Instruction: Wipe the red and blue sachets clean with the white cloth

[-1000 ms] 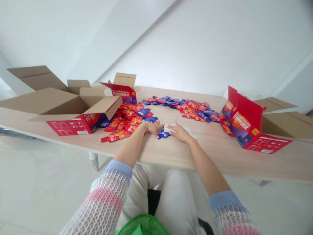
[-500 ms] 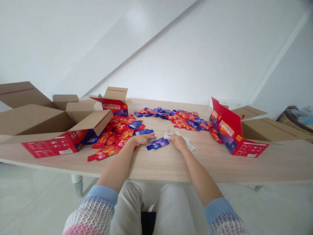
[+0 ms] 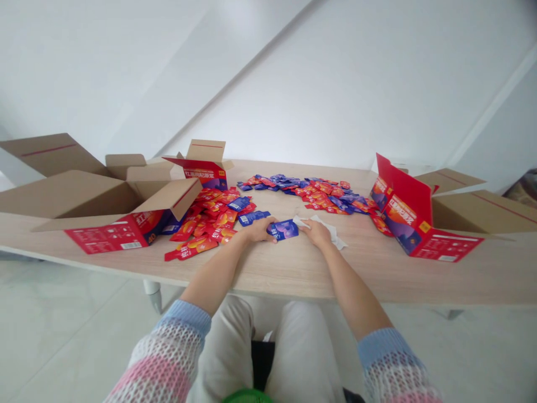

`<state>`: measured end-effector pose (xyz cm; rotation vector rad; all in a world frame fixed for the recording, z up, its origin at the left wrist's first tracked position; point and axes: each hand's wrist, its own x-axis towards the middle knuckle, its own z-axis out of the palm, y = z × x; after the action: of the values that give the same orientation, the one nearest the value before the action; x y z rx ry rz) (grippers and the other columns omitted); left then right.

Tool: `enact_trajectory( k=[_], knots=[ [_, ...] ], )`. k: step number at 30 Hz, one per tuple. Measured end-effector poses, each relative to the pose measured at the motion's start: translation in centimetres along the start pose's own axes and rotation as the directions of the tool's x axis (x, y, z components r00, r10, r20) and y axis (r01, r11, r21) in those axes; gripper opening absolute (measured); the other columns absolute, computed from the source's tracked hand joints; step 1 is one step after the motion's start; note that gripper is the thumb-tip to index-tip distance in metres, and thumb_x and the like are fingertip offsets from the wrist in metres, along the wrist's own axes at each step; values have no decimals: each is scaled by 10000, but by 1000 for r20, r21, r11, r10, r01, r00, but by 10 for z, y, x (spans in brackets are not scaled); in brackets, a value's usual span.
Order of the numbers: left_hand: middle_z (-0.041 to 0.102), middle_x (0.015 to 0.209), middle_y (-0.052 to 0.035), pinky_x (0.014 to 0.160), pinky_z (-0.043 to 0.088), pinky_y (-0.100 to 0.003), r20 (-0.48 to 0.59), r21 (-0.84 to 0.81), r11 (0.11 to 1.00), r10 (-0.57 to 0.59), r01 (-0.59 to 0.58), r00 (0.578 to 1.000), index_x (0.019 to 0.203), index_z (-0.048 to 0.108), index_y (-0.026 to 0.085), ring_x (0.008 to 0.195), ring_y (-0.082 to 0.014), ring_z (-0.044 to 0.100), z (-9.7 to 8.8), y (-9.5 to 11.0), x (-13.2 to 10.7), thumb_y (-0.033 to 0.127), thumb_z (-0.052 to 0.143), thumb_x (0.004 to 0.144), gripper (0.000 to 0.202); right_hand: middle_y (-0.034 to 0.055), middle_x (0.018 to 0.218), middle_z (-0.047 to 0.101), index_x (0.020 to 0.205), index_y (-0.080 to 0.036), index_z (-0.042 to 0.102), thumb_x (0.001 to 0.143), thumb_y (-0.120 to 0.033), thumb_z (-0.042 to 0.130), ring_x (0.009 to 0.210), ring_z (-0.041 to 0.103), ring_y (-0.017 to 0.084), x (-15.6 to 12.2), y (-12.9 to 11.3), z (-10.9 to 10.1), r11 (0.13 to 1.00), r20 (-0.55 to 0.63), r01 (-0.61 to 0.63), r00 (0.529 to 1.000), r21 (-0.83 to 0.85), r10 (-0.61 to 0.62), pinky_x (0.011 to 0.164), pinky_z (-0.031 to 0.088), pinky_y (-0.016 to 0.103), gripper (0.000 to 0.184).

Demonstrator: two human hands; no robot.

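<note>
On the wooden table (image 3: 293, 268), my left hand (image 3: 259, 229) grips the left end of a blue sachet (image 3: 284, 229) and lifts it slightly off the surface. My right hand (image 3: 316, 232) rests on a white cloth (image 3: 335, 232), its fingers closed over the cloth next to the sachet's right end. A heap of red and blue sachets (image 3: 210, 215) lies just left of my left hand. Another spread of sachets (image 3: 310, 190) stretches across the far side of the table.
Open cardboard boxes with red and blue printed sides stand at the left (image 3: 109, 207) and at the right (image 3: 419, 218). A smaller open box (image 3: 205, 165) stands behind the left heap. White walls rise behind the table, and a white floor lies beneath it.
My left hand moved right from flat on the table and took hold of the blue sachet. My right hand stayed on the white cloth. The camera view shifted.
</note>
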<state>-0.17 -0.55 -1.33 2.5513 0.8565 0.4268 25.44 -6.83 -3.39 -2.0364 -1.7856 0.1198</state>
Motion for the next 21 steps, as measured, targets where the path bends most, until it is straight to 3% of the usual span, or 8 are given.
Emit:
enact_trajectory(
  k=[2, 4, 8, 13, 16, 19, 21],
  knots=[
    [643, 1048, -69, 883, 446, -331, -137, -40, 997, 65, -71, 988, 1096, 588, 149, 980, -228, 596, 3, 5, 1, 127, 638, 668, 432, 22, 1222, 642, 1250, -367, 596, 873, -480, 518, 1101, 598, 256, 0, 2, 0, 998, -34, 0, 999, 58, 2, 883, 460, 354, 401],
    [659, 982, -53, 860, 449, -302, -182, -62, 983, 158, -172, 971, 937, 615, 148, 936, -197, 605, 7, 9, 2, -5, 513, 633, 355, 22, 1196, 657, 1241, -351, 606, 876, -472, 514, 1104, 596, 249, 1, 4, 1, 991, -89, 25, 996, 131, -13, 895, 458, 352, 395],
    [664, 1018, -67, 890, 436, -308, -101, -132, 957, 247, -259, 964, 861, 625, 137, 975, -198, 599, 10, 12, 4, -57, 466, 577, 379, 39, 1207, 649, 1226, -273, 629, 872, -409, 530, 1107, 594, 241, 5, 5, 3, 936, -215, 124, 975, 328, -53, 941, 445, 355, 392],
    [585, 1244, -88, 988, 377, -329, 128, -307, 934, 228, -180, 965, 1079, 631, 167, 1130, -229, 539, 9, 7, 9, 126, 724, 600, 490, 20, 1187, 660, 1196, -237, 648, 868, -386, 539, 1100, 601, 230, -4, -16, 4, 764, -311, 342, 930, 547, -193, 963, 442, 356, 376],
    [622, 1160, -76, 956, 405, -324, 167, -395, 910, 206, -126, 964, 1113, 614, 157, 1085, -227, 560, 9, 4, 12, 222, 765, 597, 542, -3, 1169, 669, 1181, -260, 659, 860, -406, 563, 1079, 614, 230, -20, -36, 4, 691, -205, 432, 898, 580, -389, 951, 451, 346, 365],
    [662, 912, -47, 770, 484, -303, 193, -360, 932, 110, -33, 975, 1067, 611, 121, 845, -204, 612, 10, 2, 14, 215, 719, 622, 467, -8, 1149, 679, 1161, -295, 671, 806, -436, 639, 1069, 618, 247, -34, -50, 4, 727, -15, 476, 841, 495, -540, 952, 450, 365, 383],
    [652, 894, -43, 698, 485, -275, 186, -304, 952, 80, -20, 979, 1109, 590, 117, 791, -188, 602, 10, 2, 13, 206, 695, 629, 500, 0, 1190, 658, 1186, -307, 654, 814, -450, 628, 1118, 591, 246, -38, -53, 5, 738, 30, 513, 813, 438, -582, 1000, 412, 387, 399]
  ],
)
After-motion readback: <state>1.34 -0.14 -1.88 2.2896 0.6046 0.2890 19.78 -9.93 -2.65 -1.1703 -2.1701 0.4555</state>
